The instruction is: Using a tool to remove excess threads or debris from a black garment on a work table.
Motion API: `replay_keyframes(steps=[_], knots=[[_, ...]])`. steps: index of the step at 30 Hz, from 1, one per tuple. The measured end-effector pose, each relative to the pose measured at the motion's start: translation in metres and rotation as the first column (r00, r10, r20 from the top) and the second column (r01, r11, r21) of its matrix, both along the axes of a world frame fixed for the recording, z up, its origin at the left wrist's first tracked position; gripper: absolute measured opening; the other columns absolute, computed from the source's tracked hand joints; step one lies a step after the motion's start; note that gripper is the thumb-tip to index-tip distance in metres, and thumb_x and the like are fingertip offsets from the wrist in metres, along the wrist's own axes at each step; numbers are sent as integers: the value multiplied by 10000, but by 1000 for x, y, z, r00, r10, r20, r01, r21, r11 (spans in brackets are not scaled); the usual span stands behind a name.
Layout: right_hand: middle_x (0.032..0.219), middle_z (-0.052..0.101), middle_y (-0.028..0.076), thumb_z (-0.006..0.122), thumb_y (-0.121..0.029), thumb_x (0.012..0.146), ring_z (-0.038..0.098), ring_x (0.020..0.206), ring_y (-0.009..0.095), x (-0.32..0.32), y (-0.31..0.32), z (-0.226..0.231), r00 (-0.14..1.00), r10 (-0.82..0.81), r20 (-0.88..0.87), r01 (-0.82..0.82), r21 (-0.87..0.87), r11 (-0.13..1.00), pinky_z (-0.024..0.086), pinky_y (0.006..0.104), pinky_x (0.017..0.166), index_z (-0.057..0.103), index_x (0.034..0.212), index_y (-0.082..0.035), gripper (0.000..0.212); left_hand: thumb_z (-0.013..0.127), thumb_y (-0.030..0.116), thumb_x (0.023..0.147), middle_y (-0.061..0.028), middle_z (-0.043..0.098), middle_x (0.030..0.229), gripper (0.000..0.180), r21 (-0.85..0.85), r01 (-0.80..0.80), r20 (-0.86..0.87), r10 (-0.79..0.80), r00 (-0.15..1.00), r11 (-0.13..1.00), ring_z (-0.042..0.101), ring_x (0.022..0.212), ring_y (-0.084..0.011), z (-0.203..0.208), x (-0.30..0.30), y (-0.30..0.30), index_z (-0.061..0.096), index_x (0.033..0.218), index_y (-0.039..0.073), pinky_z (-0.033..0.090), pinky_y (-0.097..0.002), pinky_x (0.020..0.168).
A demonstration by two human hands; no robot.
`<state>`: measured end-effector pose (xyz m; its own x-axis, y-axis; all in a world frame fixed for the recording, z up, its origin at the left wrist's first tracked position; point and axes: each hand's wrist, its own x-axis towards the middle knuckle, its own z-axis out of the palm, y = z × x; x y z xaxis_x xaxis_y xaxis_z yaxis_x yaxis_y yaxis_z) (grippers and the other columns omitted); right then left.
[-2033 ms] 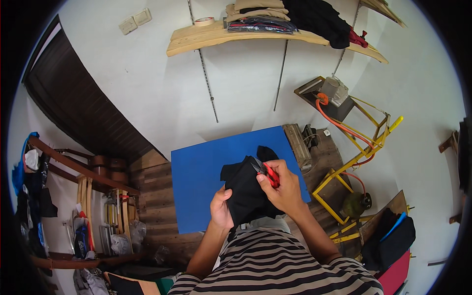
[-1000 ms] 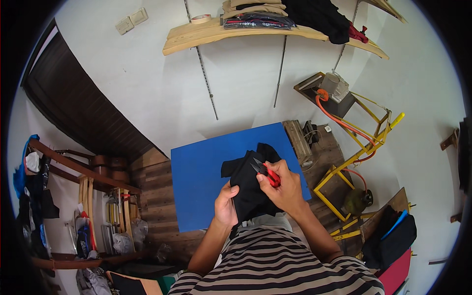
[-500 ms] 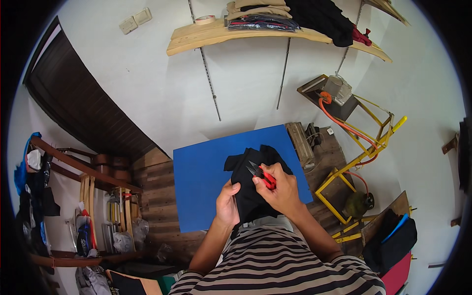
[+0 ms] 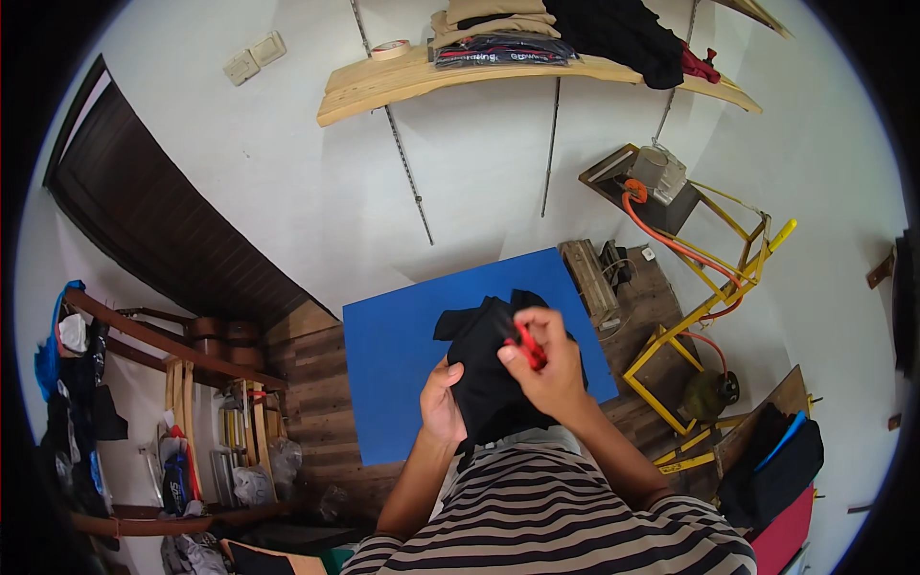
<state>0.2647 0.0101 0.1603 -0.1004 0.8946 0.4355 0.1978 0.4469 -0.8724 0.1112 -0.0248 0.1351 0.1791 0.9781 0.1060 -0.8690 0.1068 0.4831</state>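
A black cloth garment [image 4: 484,369] is bunched up over the near part of a blue tabletop [image 4: 393,383]. At its left edge my left hand [image 4: 443,398] grips the fabric, thumb on top and the other fingers hidden beneath. My right hand [image 4: 551,364] is closed around red-handled thread snips [image 4: 528,345] above the garment. The dark blades are smeared by motion and point up and to the left, so I cannot tell whether they touch the cloth.
A wooden shelf [image 4: 383,91] with folded clothes and a tape roll [image 4: 390,49] hangs on the far wall. To the right stands a yellow metal frame [image 4: 661,383] with an orange hose and a green gas cylinder [image 4: 707,393]. A cluttered rack [image 4: 172,340] is at left.
My right hand has risen slightly with the snips, whose blades were sharp before and are blurred now. My left hand keeps its hold on the garment. The whole view has shifted a little.
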Motion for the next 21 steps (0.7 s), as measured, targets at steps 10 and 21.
replay_keyframes(steps=[10, 21], knots=[[652, 380, -68, 694, -197, 866, 342, 623, 40, 16, 26, 14, 1000, 4, 2, -3, -203, 979, 307, 207, 553, 527, 784, -36, 245, 500, 174, 854, -196, 534, 1307, 552, -44, 41, -289, -52, 956, 998, 562, 1162, -274, 8, -7, 9, 422, 1333, -88, 405, -372, 1032], [600, 365, -25, 709, -223, 855, 337, 589, 64, 21, 60, 7, 995, -30, -90, 14, -173, 985, 322, 247, 520, 479, 732, -29, 326, 549, 178, 820, -174, 641, 1127, 501, -5, 129, -578, -108, 809, 992, 620, 1032, -227, -11, -42, 13, 536, 1227, -115, 462, -301, 913]])
